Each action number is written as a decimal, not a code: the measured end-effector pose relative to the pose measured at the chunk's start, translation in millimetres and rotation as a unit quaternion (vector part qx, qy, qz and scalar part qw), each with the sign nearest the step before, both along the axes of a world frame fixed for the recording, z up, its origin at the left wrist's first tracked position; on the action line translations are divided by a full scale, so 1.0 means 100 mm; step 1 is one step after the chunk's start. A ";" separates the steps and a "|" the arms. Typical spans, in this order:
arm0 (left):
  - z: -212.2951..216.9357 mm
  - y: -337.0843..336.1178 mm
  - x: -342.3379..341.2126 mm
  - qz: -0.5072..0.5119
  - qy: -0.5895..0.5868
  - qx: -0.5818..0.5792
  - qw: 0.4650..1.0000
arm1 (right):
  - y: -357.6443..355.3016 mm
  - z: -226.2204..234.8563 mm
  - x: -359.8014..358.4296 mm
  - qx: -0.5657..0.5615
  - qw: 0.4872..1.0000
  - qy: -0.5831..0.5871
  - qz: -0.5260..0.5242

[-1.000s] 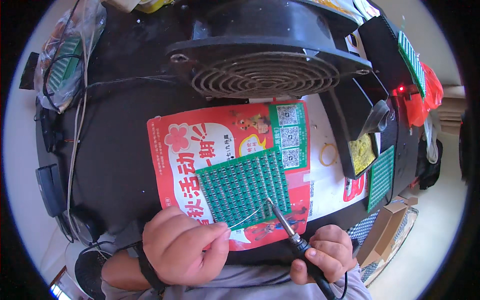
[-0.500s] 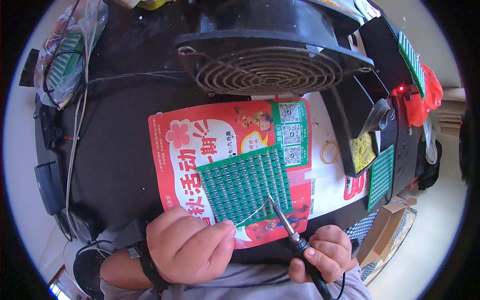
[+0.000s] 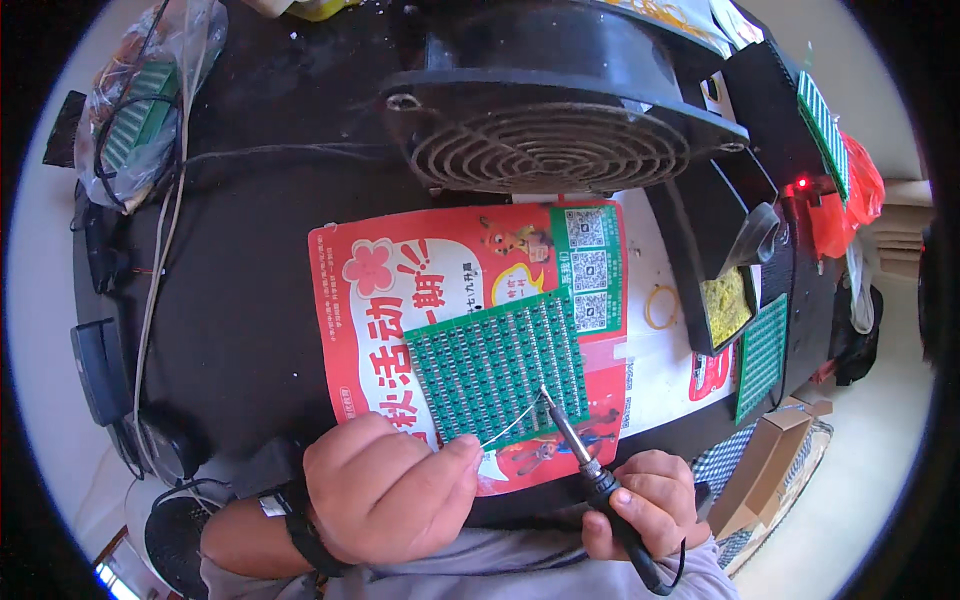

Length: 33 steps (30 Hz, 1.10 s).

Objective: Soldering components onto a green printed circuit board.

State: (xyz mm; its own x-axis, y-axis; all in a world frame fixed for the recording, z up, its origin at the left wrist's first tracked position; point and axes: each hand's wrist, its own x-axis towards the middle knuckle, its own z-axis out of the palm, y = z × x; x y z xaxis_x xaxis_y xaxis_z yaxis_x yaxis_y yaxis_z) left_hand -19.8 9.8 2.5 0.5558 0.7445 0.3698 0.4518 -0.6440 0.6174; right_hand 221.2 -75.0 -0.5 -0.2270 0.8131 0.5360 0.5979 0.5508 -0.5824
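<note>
A green circuit board (image 3: pixel 490 365) with rows of small parts lies on a red and white printed sheet (image 3: pixel 350 265). My left hand (image 3: pixel 395 490) is closed at the board's near left corner, pinching a thin strand of solder wire (image 3: pixel 512 430) that runs over the board. In my right hand (image 3: pixel 650 505) is a soldering iron (image 3: pixel 600 478), its dark handle gripped by curled fingers. The iron's tip is at the board's right part, where the far end of the solder wire meets it. Whether the solder is melting is too small to tell.
Beyond the board stands a large black fan (image 3: pixel 560 140) with a round grille. A black holder (image 3: pixel 715 230) with a yellow sponge (image 3: pixel 728 308) is to the right, beside another green board (image 3: pixel 762 355). Cables and a plastic bag (image 3: pixel 150 100) lie on the left; an open cardboard box (image 3: pixel 765 470) sits lower right.
The view has shifted slightly, moving sheet, board and fan a little to the right in the picture. Both hands keep their grips, with the iron tip and solder still together on the board.
</note>
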 end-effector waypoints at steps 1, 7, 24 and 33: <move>-0.01 0.00 0.00 -0.001 -0.003 0.002 1.000 | -0.01 -0.03 0.00 0.006 1.000 0.005 -0.002; -0.04 -0.01 0.01 -0.003 -0.006 0.016 1.000 | 0.02 -0.05 -0.02 0.017 1.000 0.009 -0.005; -0.03 -0.03 0.01 -0.029 0.013 0.012 0.999 | -0.03 -0.11 -0.04 0.036 0.999 0.034 -0.019; -0.03 -0.03 0.03 -0.034 0.016 0.019 0.999 | -0.05 -0.12 -0.03 0.057 0.997 0.040 -0.018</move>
